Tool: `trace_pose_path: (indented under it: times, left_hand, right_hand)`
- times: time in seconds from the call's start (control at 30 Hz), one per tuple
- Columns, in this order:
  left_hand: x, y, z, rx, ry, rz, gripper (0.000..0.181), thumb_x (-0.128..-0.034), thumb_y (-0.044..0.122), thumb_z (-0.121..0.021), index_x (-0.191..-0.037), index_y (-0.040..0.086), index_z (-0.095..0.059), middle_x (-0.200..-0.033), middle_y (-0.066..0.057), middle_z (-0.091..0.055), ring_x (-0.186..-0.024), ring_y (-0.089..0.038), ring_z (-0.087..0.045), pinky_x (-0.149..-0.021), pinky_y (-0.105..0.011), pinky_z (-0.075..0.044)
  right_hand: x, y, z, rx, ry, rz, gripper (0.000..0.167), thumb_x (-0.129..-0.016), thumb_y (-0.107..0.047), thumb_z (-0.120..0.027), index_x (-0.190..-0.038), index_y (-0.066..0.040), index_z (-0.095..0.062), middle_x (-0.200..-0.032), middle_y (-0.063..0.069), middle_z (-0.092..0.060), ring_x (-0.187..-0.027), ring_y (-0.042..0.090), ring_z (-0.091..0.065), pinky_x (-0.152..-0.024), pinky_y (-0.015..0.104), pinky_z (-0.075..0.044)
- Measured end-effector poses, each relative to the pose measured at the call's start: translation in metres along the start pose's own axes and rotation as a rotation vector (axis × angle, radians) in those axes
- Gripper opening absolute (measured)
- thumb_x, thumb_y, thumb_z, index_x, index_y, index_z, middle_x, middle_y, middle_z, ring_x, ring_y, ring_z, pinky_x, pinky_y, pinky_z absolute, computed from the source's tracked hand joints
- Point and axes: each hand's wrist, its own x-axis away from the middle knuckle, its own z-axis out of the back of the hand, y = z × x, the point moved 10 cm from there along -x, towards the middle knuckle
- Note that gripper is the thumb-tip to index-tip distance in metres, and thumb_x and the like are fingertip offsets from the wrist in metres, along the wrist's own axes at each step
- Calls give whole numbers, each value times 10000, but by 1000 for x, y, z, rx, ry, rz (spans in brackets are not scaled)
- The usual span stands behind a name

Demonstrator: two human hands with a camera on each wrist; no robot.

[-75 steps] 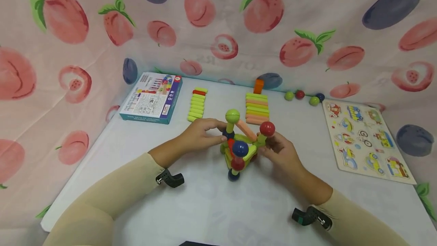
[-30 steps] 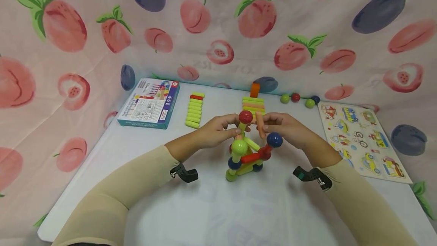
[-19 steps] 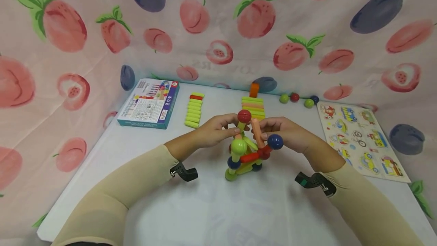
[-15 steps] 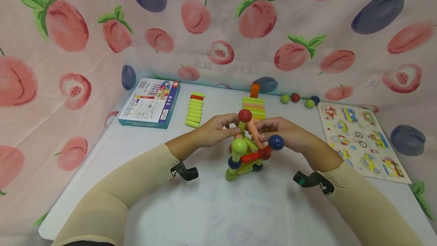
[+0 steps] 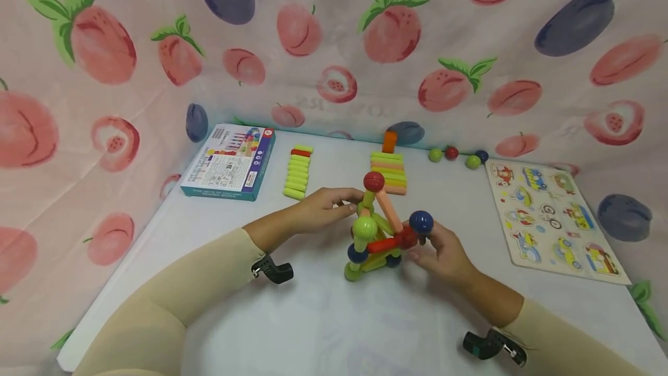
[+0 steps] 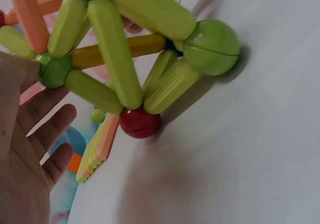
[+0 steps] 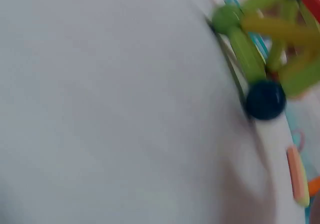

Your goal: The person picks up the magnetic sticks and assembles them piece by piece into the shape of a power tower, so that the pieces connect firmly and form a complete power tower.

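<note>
On a white surface [image 5: 313, 318], a bare right hand [image 5: 446, 255], its grip unclear, sits beside a ball-and-stick construction model [image 5: 383, 245]; the left hand [image 5: 325, 209], apart, touches the model with fingers loosely spread. Coloured sticks [image 5: 388, 170] lie beyond.

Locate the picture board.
In the head view, the picture board lies on the right of the table, beyond the right hand, its far-left corner near a loose blue ball.
</note>
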Motion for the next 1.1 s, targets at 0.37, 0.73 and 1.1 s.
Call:
trace_pose_path:
  times: [0.37,0.73,1.1]
  left_hand:
    - [26,-8,11,65,79,56,254,-1019,199,-740,-1266,170,-693,-1235,65,-722,-1199,-163,-611,-1088,-463,-471]
    - [44,37,-25,-93,170,-17,352,-835,336,-947,-1052,234,-689,-961,214,-727,-996,-10,-650,-989,-419,-505]
    - [60,77,-37,-336,460,-342,302,-926,479,-789,-894,193,-698,-800,117,-709,-756,-50,-635,-719,-274,-400]
  right_hand:
    - [-21,47,-3,-132,-52,-372,401,-968,44,-708,-1361,4,-641,-1252,31,-721,-1107,178,-639,-912,259,-549]
    - [-58,66,-31,-439,-349,-492,458,-1032,-23,-564,-1486,28,-585,-1516,215,-589,-1439,250,-521,-1072,365,-531]
    - [-76,73,-36,-426,-330,-542,344,-1073,-101,-558,-1381,-4,-677,-1236,103,-752,-1173,286,-659,-983,399,-558]
